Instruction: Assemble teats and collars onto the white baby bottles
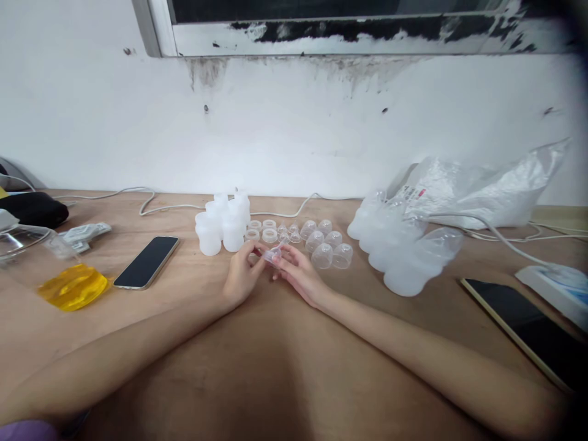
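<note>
Over the middle of the table, my left hand [243,269] and my right hand [298,272] meet, fingers closed from both sides on a small translucent bottle nipple [272,254]. Its lower part is partly covered by fingertips. Just beyond the hands stand translucent nipples [289,233] and white screw rings [269,235] in short rows. Frosted white bottles [223,223] without caps are grouped to the left of them. Clear dome caps [323,255] stand in rows to the right. Farther right, several frosted bottles with clear caps [399,242] form a cluster.
A phone [147,263] lies at left, near a clear jug holding yellow liquid [73,288]. At right are a second phone [523,327], a white power strip [558,288] and a plastic bag [478,190]. A white cable [294,214] runs along the wall.
</note>
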Demonstrator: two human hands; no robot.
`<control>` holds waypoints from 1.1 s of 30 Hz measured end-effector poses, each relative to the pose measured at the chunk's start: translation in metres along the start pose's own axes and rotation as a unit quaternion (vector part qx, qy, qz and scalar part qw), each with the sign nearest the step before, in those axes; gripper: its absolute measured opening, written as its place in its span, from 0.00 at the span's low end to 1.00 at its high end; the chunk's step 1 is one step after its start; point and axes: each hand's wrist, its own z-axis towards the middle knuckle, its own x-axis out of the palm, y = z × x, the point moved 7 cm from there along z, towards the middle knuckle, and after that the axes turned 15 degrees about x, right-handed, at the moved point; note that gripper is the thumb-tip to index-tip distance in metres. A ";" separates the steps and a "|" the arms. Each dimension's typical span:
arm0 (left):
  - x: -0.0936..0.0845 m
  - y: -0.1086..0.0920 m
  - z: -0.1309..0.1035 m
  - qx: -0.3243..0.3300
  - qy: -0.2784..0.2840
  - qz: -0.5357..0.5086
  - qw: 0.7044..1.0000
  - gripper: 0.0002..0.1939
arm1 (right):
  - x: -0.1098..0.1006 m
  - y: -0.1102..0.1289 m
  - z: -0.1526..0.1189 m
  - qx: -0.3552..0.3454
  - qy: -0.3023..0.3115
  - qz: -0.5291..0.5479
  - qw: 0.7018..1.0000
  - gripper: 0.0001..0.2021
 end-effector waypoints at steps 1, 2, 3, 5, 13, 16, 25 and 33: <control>-0.002 -0.007 0.001 0.026 0.013 0.015 0.999 0.08 | -0.001 0.001 -0.002 0.000 0.000 -0.001 1.000 0.17; -0.005 -0.015 0.002 0.059 0.030 0.035 0.997 0.12 | -0.003 0.003 -0.004 0.000 -0.004 -0.004 1.000 0.17; -0.010 -0.024 0.005 0.096 0.044 0.062 0.992 0.15 | -0.006 0.004 -0.007 0.000 -0.008 -0.009 1.000 0.17; -0.024 -0.040 0.013 0.166 0.059 0.145 0.974 0.19 | -0.014 0.007 -0.015 -0.002 -0.018 -0.020 1.000 0.17; -0.087 -0.020 0.051 0.110 0.002 0.538 0.836 0.27 | -0.032 0.011 -0.032 -0.003 -0.036 -0.049 0.998 0.15; -0.083 -0.008 0.051 0.106 0.030 0.557 0.823 0.30 | -0.030 0.011 -0.031 -0.001 -0.034 -0.063 0.997 0.15; -0.074 -0.009 0.051 0.113 0.040 0.550 0.827 0.26 | -0.031 0.010 -0.029 -0.006 -0.028 -0.075 0.997 0.15; -0.065 -0.057 0.052 0.135 0.051 0.432 0.890 0.21 | -0.032 0.011 -0.029 -0.020 -0.031 -0.080 0.996 0.18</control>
